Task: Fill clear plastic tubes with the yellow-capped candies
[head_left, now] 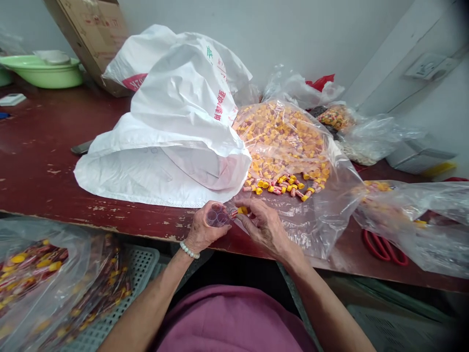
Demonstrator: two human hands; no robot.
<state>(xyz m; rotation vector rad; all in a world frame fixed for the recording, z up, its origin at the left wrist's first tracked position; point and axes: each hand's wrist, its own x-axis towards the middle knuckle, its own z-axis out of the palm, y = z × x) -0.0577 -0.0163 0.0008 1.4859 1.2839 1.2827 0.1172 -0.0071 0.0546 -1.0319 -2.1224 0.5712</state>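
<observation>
My left hand [205, 227], with a beaded bracelet at the wrist, is wrapped round a bundle of clear tubes [217, 216] whose round open ends face up. Just to its right, my right hand [264, 226] pinches a small yellow-capped piece [242, 210] with red and white marks, close beside the tubes. Behind my hands, a clear plastic bag [315, 215] holds a large heap of yellow-capped pieces [282, 142], some lying loose at its mouth. A big white sack [161, 171] lies open at the left of the heap.
Red-handled scissors [384, 248] lie under clear plastic at the right. Bags of filled tubes [91, 293] sit in a grey-green crate [144, 264] below the table's left edge. Farther back are a green basin [54, 76], a cardboard box [95, 34] and more plastic bags [377, 139].
</observation>
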